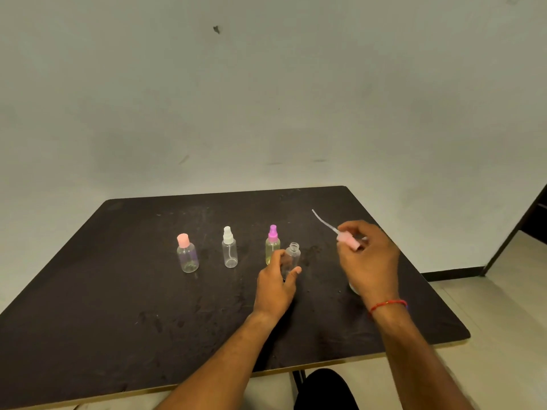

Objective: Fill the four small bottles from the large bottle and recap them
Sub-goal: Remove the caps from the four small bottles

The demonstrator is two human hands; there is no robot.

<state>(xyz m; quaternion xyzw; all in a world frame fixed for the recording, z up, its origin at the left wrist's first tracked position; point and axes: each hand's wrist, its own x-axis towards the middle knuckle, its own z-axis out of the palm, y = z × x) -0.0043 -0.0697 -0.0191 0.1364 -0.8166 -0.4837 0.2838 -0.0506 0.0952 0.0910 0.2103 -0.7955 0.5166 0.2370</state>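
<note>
My left hand (276, 284) grips an uncapped clear small bottle (293, 255) standing on the dark table (118, 306). My right hand (368, 258) holds its pink spray cap (347, 239) in the air, the thin dip tube (322, 221) pointing up and left. Just behind the open bottle stands a bottle with a purple spray cap (272, 245) and yellowish liquid. Further left are a clear bottle with a white spray cap (229, 248) and a wider one with a pink cap (187, 254). A clear rounded object (353, 288) shows under my right wrist, mostly hidden.
The tabletop shows wet smears and droplets around the bottles. A plain wall stands close behind the table's far edge. Light floor and a dark door frame (515, 229) lie to the right. A dark knee (325, 389) shows below the near edge.
</note>
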